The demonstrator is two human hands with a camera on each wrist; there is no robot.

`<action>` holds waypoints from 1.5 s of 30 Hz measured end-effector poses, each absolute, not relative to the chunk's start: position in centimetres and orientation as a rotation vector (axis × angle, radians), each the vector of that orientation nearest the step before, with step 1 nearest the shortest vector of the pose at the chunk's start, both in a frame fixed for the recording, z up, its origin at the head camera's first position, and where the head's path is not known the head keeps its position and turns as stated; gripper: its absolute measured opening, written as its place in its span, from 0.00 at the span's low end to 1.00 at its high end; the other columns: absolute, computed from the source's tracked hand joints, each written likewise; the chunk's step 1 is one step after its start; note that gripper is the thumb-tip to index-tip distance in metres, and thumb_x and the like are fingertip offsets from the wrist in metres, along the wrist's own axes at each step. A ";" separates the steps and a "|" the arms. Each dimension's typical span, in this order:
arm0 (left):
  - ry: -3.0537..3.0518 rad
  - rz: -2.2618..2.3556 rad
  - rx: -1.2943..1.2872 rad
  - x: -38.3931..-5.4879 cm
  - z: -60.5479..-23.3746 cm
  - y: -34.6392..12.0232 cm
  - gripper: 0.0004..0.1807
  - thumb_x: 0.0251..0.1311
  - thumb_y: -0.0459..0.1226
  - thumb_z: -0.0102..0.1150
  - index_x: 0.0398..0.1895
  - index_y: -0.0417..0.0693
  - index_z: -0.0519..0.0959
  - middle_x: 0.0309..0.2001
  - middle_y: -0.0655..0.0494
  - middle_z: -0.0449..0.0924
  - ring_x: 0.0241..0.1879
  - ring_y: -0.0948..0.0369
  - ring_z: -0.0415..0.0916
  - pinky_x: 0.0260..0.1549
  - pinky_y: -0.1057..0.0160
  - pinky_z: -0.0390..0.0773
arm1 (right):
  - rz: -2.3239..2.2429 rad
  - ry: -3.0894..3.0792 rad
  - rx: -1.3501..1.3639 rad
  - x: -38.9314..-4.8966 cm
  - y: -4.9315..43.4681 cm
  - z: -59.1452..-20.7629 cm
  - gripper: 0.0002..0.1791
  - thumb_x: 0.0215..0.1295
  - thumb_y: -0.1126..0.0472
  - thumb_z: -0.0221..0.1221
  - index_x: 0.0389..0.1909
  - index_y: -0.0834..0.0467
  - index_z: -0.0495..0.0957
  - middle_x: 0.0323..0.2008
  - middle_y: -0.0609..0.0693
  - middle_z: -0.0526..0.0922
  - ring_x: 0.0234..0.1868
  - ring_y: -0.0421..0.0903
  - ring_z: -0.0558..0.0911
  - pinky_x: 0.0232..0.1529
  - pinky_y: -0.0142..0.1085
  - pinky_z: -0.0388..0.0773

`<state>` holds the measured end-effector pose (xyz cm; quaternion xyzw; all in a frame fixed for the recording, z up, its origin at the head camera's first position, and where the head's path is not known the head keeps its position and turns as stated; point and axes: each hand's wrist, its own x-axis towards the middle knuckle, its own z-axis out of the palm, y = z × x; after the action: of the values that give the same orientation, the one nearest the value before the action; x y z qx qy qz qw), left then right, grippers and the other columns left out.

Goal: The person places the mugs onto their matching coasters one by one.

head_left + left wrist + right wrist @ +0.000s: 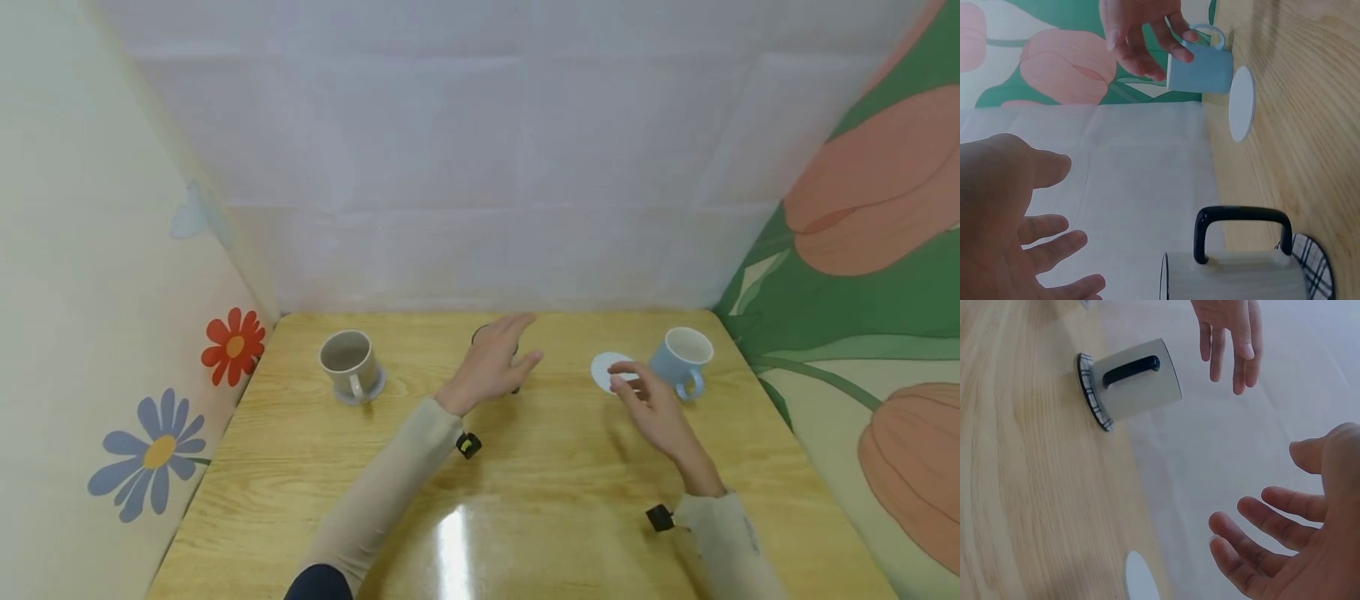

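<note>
My left hand [489,364] hovers over a white mug [1241,281] with a black handle, its fingers spread and holding nothing. That mug stands upright on a black-and-white plaid coaster [1088,394]; in the head view the hand hides most of it. To the right, my right hand [660,417] hangs in the air with loosely bent fingers and nothing between them. Just beyond its fingertips lies a round white coaster [602,371]. Beside that coaster a light blue mug [672,360] stands upright on the table, its handle toward the near right.
At the left, a grey-beige mug [347,360] stands on a grey coaster [380,385]. The wooden table [555,517] meets a white cloth backdrop [480,167] at its far edge. Flower-patterned panels [900,333] flank the table on both sides.
</note>
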<state>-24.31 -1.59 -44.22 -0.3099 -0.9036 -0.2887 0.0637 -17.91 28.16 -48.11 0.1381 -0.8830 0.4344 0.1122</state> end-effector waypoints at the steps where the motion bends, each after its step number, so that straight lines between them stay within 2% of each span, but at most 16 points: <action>1: -2.737 -0.868 -0.933 -24.3 -44.2 -1.4 0.35 0.81 0.49 0.54 0.83 0.43 0.62 0.81 0.46 0.66 0.80 0.48 0.64 0.79 0.44 0.64 | 1.272 -2.590 0.396 -17.9 28.4 -48.1 0.16 0.83 0.61 0.55 0.62 0.65 0.80 0.57 0.65 0.87 0.47 0.31 0.84 0.47 0.24 0.81; 7: -2.753 -0.809 -0.940 -24.3 -44.5 -0.1 0.36 0.82 0.52 0.52 0.83 0.45 0.61 0.81 0.47 0.65 0.80 0.49 0.63 0.80 0.49 0.64 | 1.244 -2.545 0.370 -18.0 29.7 -47.9 0.15 0.81 0.64 0.57 0.61 0.66 0.80 0.53 0.66 0.88 0.44 0.23 0.82 0.43 0.20 0.79; 14: -2.777 -0.835 -0.909 -24.2 -45.1 1.3 0.36 0.81 0.53 0.53 0.83 0.46 0.61 0.82 0.48 0.64 0.81 0.50 0.62 0.81 0.48 0.62 | 1.224 -2.538 0.355 -18.0 30.6 -47.6 0.15 0.82 0.65 0.55 0.62 0.67 0.80 0.51 0.67 0.88 0.44 0.22 0.81 0.43 0.19 0.79; 26: -2.797 -0.892 -0.913 -24.6 -46.3 3.5 0.35 0.81 0.51 0.53 0.83 0.47 0.62 0.81 0.49 0.65 0.81 0.51 0.62 0.82 0.48 0.60 | 1.197 -2.556 0.272 -17.6 32.0 -47.3 0.17 0.84 0.59 0.54 0.63 0.65 0.79 0.54 0.67 0.87 0.45 0.19 0.78 0.44 0.17 0.75; 35: -2.851 -0.979 -0.896 -24.0 -47.1 5.3 0.34 0.80 0.51 0.55 0.83 0.51 0.62 0.82 0.52 0.64 0.81 0.52 0.61 0.81 0.45 0.61 | 1.178 -2.542 0.181 -17.5 33.9 -47.3 0.18 0.84 0.56 0.53 0.64 0.64 0.78 0.53 0.69 0.87 0.44 0.16 0.76 0.41 0.18 0.75; 39: -2.865 -1.026 -0.877 -24.2 -47.6 5.8 0.34 0.80 0.52 0.54 0.84 0.53 0.61 0.83 0.54 0.63 0.82 0.53 0.61 0.81 0.44 0.60 | 1.203 -2.548 0.121 -17.7 35.0 -47.3 0.19 0.84 0.57 0.53 0.65 0.64 0.77 0.50 0.70 0.88 0.39 0.18 0.78 0.36 0.20 0.77; 41: -2.868 -1.057 -0.872 -24.4 -47.7 6.0 0.34 0.81 0.53 0.53 0.84 0.54 0.61 0.83 0.54 0.63 0.82 0.53 0.61 0.82 0.44 0.58 | 1.219 -2.546 0.098 -17.7 35.4 -47.1 0.20 0.84 0.56 0.53 0.66 0.64 0.77 0.44 0.60 0.91 0.37 0.19 0.80 0.35 0.22 0.77; 42: -2.873 -1.062 -0.869 -24.4 -47.8 6.1 0.35 0.81 0.53 0.52 0.84 0.54 0.61 0.83 0.54 0.63 0.82 0.53 0.60 0.82 0.44 0.58 | 1.223 -2.543 0.093 -17.7 35.6 -47.0 0.20 0.84 0.56 0.53 0.66 0.64 0.76 0.41 0.51 0.92 0.37 0.20 0.80 0.34 0.22 0.77; 45: -2.882 -1.058 -0.859 -24.6 -48.1 6.6 0.35 0.81 0.54 0.51 0.84 0.53 0.61 0.83 0.54 0.63 0.81 0.53 0.61 0.82 0.45 0.58 | 1.227 -2.528 0.098 -17.6 35.9 -46.8 0.20 0.85 0.56 0.53 0.66 0.65 0.76 0.36 0.25 0.86 0.37 0.20 0.81 0.35 0.21 0.78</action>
<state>-24.59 6.56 -48.13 -0.2695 -0.9037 -0.3319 -0.0233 -17.61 35.91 -46.79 0.0343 -0.8869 0.4306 0.1640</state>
